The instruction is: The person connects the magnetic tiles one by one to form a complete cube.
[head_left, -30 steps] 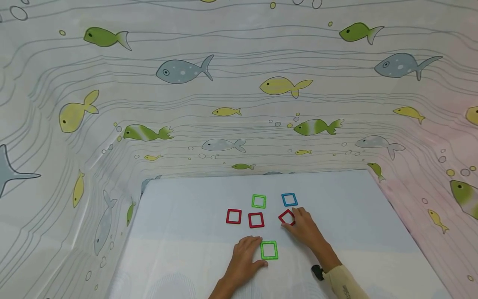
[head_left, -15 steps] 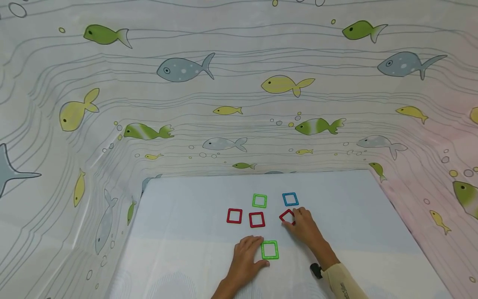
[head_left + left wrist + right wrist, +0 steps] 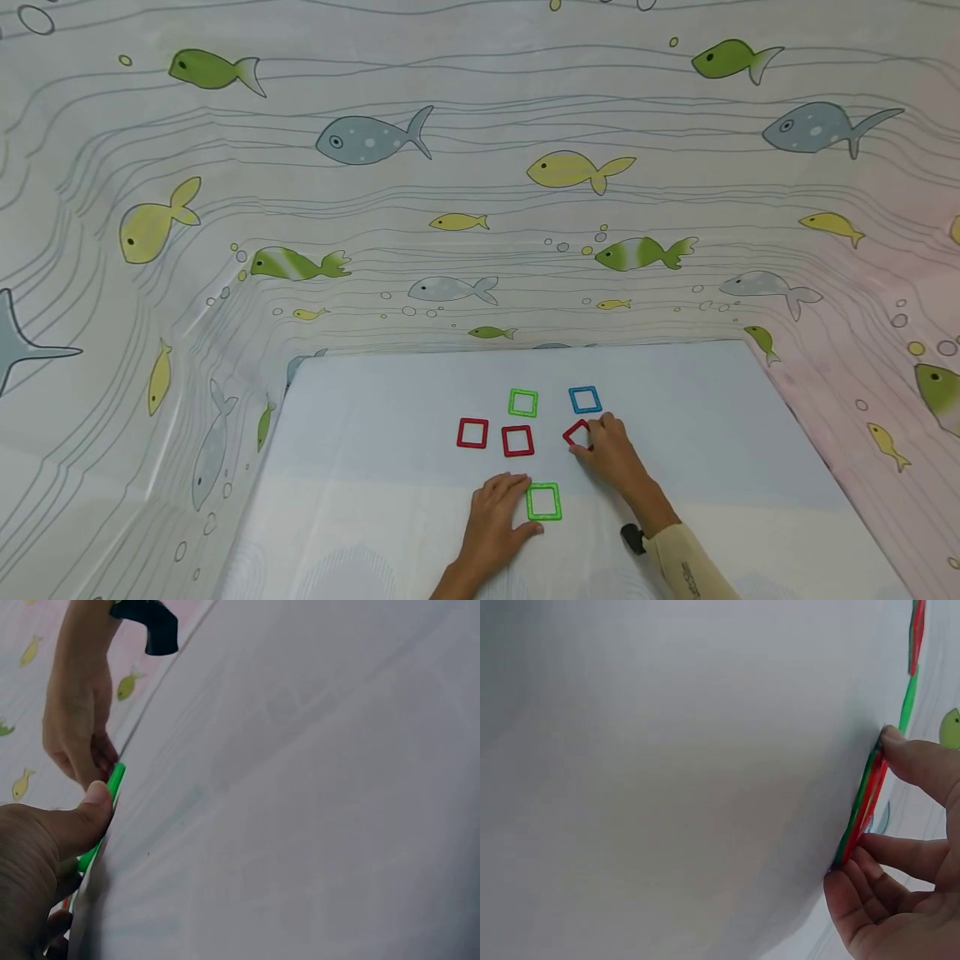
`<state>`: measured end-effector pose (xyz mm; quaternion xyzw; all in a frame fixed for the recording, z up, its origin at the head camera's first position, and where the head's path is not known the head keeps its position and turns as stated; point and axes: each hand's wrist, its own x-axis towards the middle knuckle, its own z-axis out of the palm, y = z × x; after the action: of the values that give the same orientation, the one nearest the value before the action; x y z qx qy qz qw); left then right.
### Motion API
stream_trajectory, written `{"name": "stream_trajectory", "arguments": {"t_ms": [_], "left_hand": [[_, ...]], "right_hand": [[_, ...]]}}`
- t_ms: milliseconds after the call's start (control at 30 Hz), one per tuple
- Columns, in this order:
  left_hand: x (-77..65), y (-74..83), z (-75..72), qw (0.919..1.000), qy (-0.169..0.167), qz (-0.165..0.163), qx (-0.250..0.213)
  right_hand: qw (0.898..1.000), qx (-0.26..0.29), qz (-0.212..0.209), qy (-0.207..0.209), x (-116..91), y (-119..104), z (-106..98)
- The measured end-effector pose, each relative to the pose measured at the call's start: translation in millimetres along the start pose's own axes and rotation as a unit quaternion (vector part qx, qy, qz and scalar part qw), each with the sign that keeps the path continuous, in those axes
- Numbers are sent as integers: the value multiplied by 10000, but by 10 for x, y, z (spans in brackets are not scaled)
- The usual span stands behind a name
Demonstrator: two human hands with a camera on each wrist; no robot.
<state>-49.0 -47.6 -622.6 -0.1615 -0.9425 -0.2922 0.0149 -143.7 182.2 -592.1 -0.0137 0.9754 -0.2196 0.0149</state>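
Observation:
A green square frame tile (image 3: 558,500) lies flat near the front of the white table, and my left hand (image 3: 495,521) spans its left side. Fingers are at its upper left corner, the thumb by the lower one; in the left wrist view the thumb tip overlaps the green edge (image 3: 116,778). Farther back and to the right, my right hand (image 3: 615,454) holds a red square frame tile (image 3: 572,427) turned cornerwise. Thumb and fingers pinch this red tile (image 3: 870,799) at opposite ends in the right wrist view. Its right part is hidden by the fingers in the head view.
Two more red square tiles, one at left (image 3: 461,433) and one in the middle (image 3: 518,453), lie side by side. Behind them are a green tile (image 3: 522,415) and a blue tile (image 3: 587,411). A fish-printed sheet (image 3: 360,250) rises around the table (image 3: 360,433).

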Motion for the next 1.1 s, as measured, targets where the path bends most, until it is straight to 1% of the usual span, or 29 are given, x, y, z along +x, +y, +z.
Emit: {"name": "stream_trajectory", "arguments": {"t_ms": [167,400,533,667,900,1000,1100], "left_hand": [[-9,0,13,9998,125,55,127],[-2,-10,6,9996,212,110,148],[3,-10,6,9995,234,177,150],[4,-16,26,9994,229,196,142],[-6,-19,25,9994,287,185,87],[-7,-16,16,9992,324,205,57],[-10,-24,20,9993,323,196,56]], "right_hand": [[9999,92,84,-29,9,-6,-3],[9988,411,256,52,15,9,15],[9966,736,363,-122,22,45,17],[9939,989,391,-307,27,89,-20],[9906,1280,298,-375,11,173,-165],[9886,1398,389,-397,-3,204,-208],[9844,1603,591,-409,-19,231,-222]]}}
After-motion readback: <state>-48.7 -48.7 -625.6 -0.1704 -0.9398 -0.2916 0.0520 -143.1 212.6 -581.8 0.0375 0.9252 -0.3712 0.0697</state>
